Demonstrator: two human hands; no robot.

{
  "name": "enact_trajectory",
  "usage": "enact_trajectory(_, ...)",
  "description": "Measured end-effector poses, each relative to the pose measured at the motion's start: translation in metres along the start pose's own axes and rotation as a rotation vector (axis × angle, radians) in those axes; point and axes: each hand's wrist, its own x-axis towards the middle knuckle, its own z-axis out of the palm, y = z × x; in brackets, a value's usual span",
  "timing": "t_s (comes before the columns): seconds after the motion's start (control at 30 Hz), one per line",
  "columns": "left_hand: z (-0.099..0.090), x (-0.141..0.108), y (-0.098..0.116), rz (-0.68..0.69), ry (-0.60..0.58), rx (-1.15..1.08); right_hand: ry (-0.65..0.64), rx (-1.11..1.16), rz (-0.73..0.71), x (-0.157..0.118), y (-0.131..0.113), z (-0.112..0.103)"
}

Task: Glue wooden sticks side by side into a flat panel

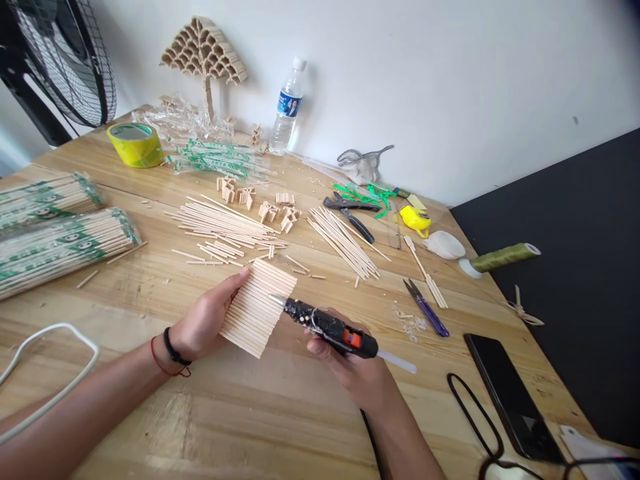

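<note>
My left hand (207, 317) grips the left edge of a flat panel of wooden sticks (255, 313) laid side by side, tilted above the table. In my right hand (350, 360) is a black glue gun (320, 319) with an orange part and a clear glue stick out of its back. The gun's metal tip lies over the panel's right part; whether it touches cannot be made out. Loose wooden sticks (230, 223) lie just beyond the panel, with small glued stick pieces (269, 212) behind them. Another bundle of sticks (345, 243) lies to their right.
Packaged sticks (65, 243) and yellow tape (134, 145) stand at left. A tree-shaped stick model (204, 53) and a water bottle (289, 110) are by the wall. To the right lie pliers (350, 203), a tape measure (415, 219), purple snips (427, 309) and a phone (513, 397).
</note>
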Motion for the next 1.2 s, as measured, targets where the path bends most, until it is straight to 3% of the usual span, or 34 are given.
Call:
enact_trajectory(0.13, -0.002, 0.002, -0.002, 0.024, 0.011, -0.046, 0.074, 0.026, 0.007, 0.0, 0.002, -0.002)
enact_trajectory(0.33, -0.003, 0.005, -0.002, 0.017, 0.009, -0.064, -0.077, -0.026, -0.006, 0.0, -0.007, -0.001)
enact_trajectory(0.53, -0.001, 0.004, -0.001, 0.015, 0.007, -0.063, 0.035, -0.014, 0.009, -0.001, -0.002, -0.004)
enact_trajectory(1.2, -0.001, 0.004, -0.001, -0.005, 0.016, -0.066, 0.09, -0.099, -0.023, -0.003, -0.005, -0.01)
